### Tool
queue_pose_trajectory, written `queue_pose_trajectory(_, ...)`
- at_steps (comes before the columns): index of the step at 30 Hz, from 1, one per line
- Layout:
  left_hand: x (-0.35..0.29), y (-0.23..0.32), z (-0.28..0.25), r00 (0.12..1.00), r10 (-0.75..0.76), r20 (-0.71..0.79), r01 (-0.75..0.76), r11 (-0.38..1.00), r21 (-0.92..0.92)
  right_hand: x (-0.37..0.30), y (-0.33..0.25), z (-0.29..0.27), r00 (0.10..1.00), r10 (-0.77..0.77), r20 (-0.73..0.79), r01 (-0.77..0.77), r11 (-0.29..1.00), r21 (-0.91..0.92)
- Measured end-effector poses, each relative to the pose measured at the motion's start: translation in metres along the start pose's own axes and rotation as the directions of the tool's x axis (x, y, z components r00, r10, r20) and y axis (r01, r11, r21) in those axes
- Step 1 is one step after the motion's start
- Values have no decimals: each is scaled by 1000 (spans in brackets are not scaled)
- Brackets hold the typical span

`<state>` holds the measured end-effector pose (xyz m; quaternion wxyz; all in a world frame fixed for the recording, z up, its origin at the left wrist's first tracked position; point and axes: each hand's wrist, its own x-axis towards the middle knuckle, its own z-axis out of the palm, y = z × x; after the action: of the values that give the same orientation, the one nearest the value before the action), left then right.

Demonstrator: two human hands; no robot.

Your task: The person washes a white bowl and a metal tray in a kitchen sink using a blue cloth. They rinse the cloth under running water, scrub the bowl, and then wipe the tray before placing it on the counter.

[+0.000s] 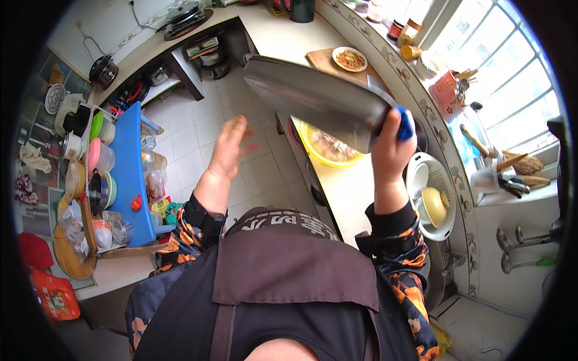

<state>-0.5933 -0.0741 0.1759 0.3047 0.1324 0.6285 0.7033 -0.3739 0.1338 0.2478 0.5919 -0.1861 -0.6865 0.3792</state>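
Observation:
My right hand [392, 147] grips the near rim of a large dark metal wok [319, 99], with a bunched blue cloth [406, 124] at its fingers. The wok is tilted, and its far end with a small loop handle points up and left; I cannot see all of its inside. My left hand [229, 149] is in the air over the floor, fingers apart and slightly blurred, holding nothing. Partly hidden under the wok, a yellow basin [312, 150] with pale meat pieces [332, 146] stands on the counter.
A plate of shredded food [350, 59] sits on a wooden cutting board [320, 59] behind the wok. Beside my right forearm is a white drainer basket [414, 165] with a yellow bowl [435, 206]. A blue table [129, 180] and crowded shelves line the left. Utensils stand along the windowsill.

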Motion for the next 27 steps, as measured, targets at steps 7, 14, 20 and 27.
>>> queue_pose_trajectory(7, -17, 17, 45, 880, -90, 465, 304, 860, -409, -36, -22, 34, 551, -464, 694, 655, 756, -15)
queue_pose_trajectory(14, 11, -45, 2, 914, -158, 373, 307, 871, -383, -10, 11, 29, 852, 90, 515, 40, 971, -237)
queue_pose_trajectory(20, 9, -77, 3, 874, -310, 374, 439, 834, -334, 51, -2, 59, 761, 547, 348, -649, 657, 384)
queue_pose_trajectory(27, 6, -88, 4, 860, -368, 354, 482, 813, -326, 9, -33, 79, 670, 111, 734, -36, 992, -118)
